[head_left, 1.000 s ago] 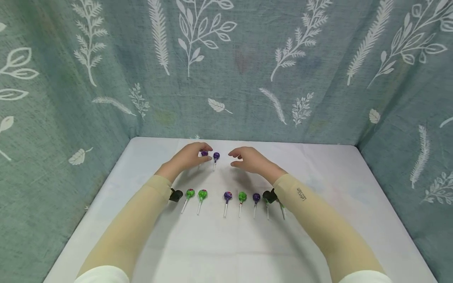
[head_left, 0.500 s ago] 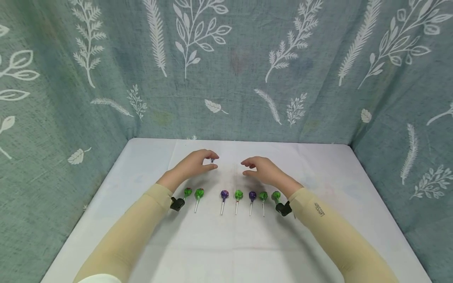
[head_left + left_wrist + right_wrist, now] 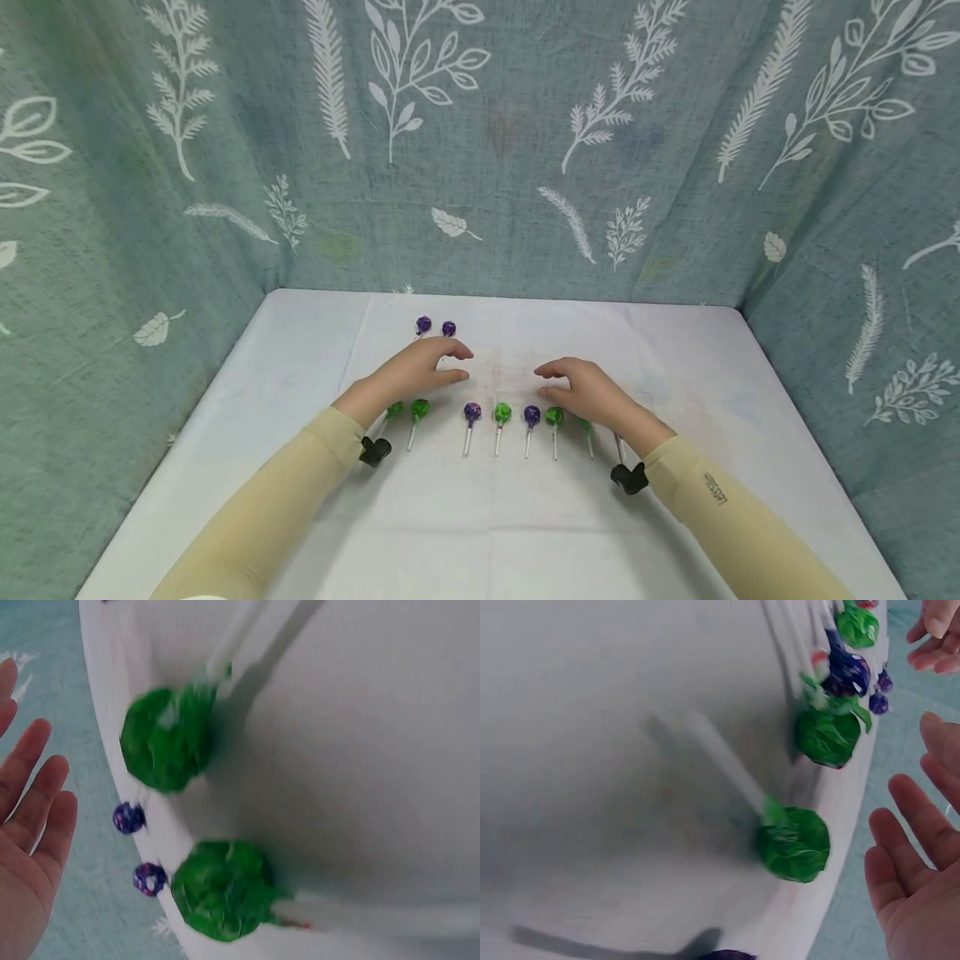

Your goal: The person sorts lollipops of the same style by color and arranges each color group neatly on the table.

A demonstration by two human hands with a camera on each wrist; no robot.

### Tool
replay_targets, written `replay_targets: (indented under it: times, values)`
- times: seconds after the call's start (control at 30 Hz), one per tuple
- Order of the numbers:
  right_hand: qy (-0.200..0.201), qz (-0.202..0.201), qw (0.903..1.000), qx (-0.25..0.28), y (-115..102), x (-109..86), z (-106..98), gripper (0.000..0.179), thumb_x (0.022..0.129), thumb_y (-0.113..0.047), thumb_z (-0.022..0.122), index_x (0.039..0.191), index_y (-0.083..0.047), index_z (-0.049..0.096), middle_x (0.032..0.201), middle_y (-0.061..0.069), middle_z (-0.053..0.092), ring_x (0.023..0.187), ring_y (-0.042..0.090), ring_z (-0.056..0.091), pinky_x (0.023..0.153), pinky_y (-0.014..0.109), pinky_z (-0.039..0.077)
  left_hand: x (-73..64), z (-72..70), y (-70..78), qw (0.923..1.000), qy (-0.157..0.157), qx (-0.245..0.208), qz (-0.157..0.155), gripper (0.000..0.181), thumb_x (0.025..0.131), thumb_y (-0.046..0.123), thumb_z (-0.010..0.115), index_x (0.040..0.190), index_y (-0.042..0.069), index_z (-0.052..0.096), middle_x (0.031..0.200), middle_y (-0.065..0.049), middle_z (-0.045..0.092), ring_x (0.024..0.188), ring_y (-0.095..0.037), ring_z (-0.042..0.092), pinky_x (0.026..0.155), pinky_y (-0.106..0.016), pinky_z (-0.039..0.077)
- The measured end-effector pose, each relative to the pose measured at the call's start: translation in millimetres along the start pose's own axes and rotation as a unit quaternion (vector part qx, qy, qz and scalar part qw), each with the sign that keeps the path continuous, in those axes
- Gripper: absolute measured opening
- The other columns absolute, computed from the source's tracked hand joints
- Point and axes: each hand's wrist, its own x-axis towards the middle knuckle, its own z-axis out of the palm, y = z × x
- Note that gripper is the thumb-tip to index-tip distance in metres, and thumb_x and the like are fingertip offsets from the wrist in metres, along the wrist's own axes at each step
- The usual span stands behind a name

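Note:
My left hand hovers over the table's left half, fingers loosely bent and holding nothing. Just beyond it lie two purple lollipops, one partly covered by the hand. Two green lollipops sit below my left wrist; they look large in the left wrist view, where the near one is blurred. On the right, my empty right hand hangs above the row's end, near a green lollipop. Another green lollipop shows in the right wrist view. A lollipop stick emerges beneath that wrist, its head hidden.
Between the hands, the front row holds a purple lollipop, a green lollipop and another purple lollipop, sticks toward me. The white table ends at a leaf-patterned curtain behind and at both sides.
Both hands have drawn back toward me, and the right has also shifted rightward. The two far purple lollipops show again beyond the left hand. The camera view has shifted slightly.

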Motion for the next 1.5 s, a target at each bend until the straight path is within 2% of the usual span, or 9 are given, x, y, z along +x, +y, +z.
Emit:
replay_targets:
  times: [0.1, 0.27, 0.33, 0.53, 0.8, 0.97, 1.17, 1.5]
  values:
    - [-0.005, -0.008, 1.0, 0.001, -0.2, -8.2, 6.0, 0.038, 0.086, -0.036, 0.06, 0.12, -0.021, 0.059, 0.114, -0.009, 0.056, 0.109, 0.013, 0.05, 0.086, 0.036, 0.044, -7.6, 5.5, 5.4, 1.0, -0.008, -0.004, -0.002, 0.042, 0.083, 0.048, 0.058, 0.118, 0.024, 0.057, 0.114, 0.013, 0.054, 0.111, -0.013, 0.049, 0.089, -0.032, 0.04]
    - [-0.027, -0.043, 0.9987, -0.008, -0.4, -15.3, 17.3, 0.037, 0.086, -0.034, 0.061, 0.119, -0.017, 0.059, 0.113, -0.005, 0.059, 0.106, 0.014, 0.052, 0.086, 0.035, 0.044, -17.7, 16.2, 12.9, 0.9992, -0.033, 0.013, 0.02, 0.04, 0.083, 0.044, 0.06, 0.116, 0.021, 0.059, 0.112, 0.009, 0.058, 0.107, -0.012, 0.051, 0.089, -0.033, 0.041]
    - [-0.032, -0.052, 0.998, -0.016, -0.2, -15.5, 20.5, 0.038, 0.086, -0.033, 0.062, 0.119, -0.016, 0.06, 0.111, -0.004, 0.06, 0.103, 0.014, 0.054, 0.085, 0.034, 0.045, -18.2, 20.6, 15.4, 0.9983, -0.038, 0.03, 0.032, 0.038, 0.084, 0.043, 0.06, 0.115, 0.022, 0.061, 0.111, 0.007, 0.059, 0.106, -0.013, 0.051, 0.089, -0.035, 0.04]
    - [-0.045, -0.052, 0.996, -0.058, 0.7, -13.9, 27.5, 0.04, 0.084, -0.039, 0.062, 0.117, -0.017, 0.061, 0.105, -0.007, 0.06, 0.096, 0.009, 0.055, 0.08, 0.029, 0.046, -14.6, 33.1, 19.2, 0.9925, -0.051, 0.097, 0.053, 0.034, 0.083, 0.047, 0.059, 0.109, 0.027, 0.064, 0.105, 0.012, 0.061, 0.101, -0.012, 0.051, 0.089, -0.037, 0.038]
    - [-0.027, -0.067, 0.9926, -0.098, -4.2, -14.0, 30.6, 0.033, 0.084, -0.039, 0.062, 0.111, -0.021, 0.064, 0.102, -0.008, 0.06, 0.098, 0.012, 0.053, 0.083, 0.032, 0.044, -15.4, 36.8, 22.4, 0.9865, -0.053, 0.135, 0.077, 0.026, 0.083, 0.042, 0.062, 0.103, 0.027, 0.068, 0.097, 0.016, 0.062, 0.094, -0.009, 0.053, 0.087, -0.036, 0.039]
    - [-0.024, -0.077, 0.9922, -0.095, -6.7, -14.8, 28.9, 0.03, 0.084, -0.037, 0.063, 0.11, -0.021, 0.065, 0.103, -0.007, 0.061, 0.099, 0.013, 0.053, 0.085, 0.033, 0.044, -14.5, 36.2, 23.9, 0.9849, -0.055, 0.139, 0.087, 0.023, 0.083, 0.039, 0.063, 0.102, 0.027, 0.068, 0.096, 0.016, 0.062, 0.093, -0.009, 0.055, 0.085, -0.036, 0.041]
    - [-0.023, -0.096, 0.993, -0.066, -5.8, -12.6, 27.1, 0.029, 0.083, -0.031, 0.065, 0.109, -0.018, 0.067, 0.102, -0.009, 0.063, 0.096, 0.008, 0.056, 0.082, 0.029, 0.046, -11.5, 37.8, 23.6, 0.9855, -0.059, 0.141, 0.074, 0.026, 0.082, 0.04, 0.064, 0.103, 0.025, 0.068, 0.096, 0.016, 0.062, 0.092, -0.008, 0.054, 0.086, -0.035, 0.041]
    - [-0.031, -0.087, 0.9944, -0.051, -2.2, -10.3, 27.2, 0.028, 0.083, -0.031, 0.065, 0.108, -0.018, 0.068, 0.101, -0.01, 0.064, 0.095, 0.006, 0.057, 0.081, 0.028, 0.047, -7.1, 35.2, 22.5, 0.9894, -0.055, 0.117, 0.066, 0.024, 0.081, 0.039, 0.065, 0.099, 0.025, 0.069, 0.094, 0.017, 0.061, 0.092, -0.009, 0.055, 0.086, -0.033, 0.041]
